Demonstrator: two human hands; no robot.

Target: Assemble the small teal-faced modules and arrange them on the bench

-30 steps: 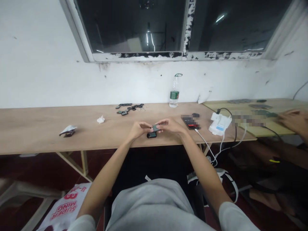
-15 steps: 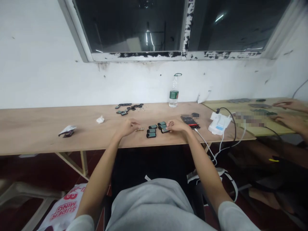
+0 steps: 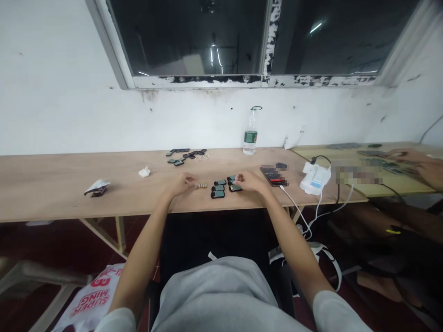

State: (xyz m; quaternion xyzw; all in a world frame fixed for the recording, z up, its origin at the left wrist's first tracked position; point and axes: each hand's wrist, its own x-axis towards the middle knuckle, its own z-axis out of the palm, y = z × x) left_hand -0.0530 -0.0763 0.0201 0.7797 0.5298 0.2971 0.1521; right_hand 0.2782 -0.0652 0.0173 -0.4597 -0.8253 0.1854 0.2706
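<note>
I am working near the front edge of a plywood worktop [image 3: 51,203], and my two hands are apart, with the small things lying between them. My left hand [image 3: 180,184] is resting palm down, and its fingertips [image 3: 194,183] are staying just beside a tan beaded strip [image 3: 202,186]. My right hand [image 3: 251,182] is curving over small black devices [image 3: 235,187] with teal screens. Its fingers are touching the nearest device or nearly so, but I cannot tell if they are gripping it, because it seems hard to judge from this high view.

The devices are lying flat in two short groups, close together, in the middle of the worktop. For good handling, I think it is best to keep them flat and well aligned, and to move each one with light fingertips so that the screens are not scratched.

Near the back edge, more small dark parts [image 3: 187,157] are lying in a loose cluster. A clear plastic bottle [image 3: 250,138] is standing there too, but I cannot read its green label. Near the right end, a phone [image 3: 273,176] is lying partly blurred, and a white charger [image 3: 314,179] is sitting beside it. Below me, a white plastic bag [image 3: 92,297] is showing red letters, "SUPER MING", upside down. On my right, a co-worker's hand [image 3: 429,168] is working over a second board [image 3: 398,186].
</note>
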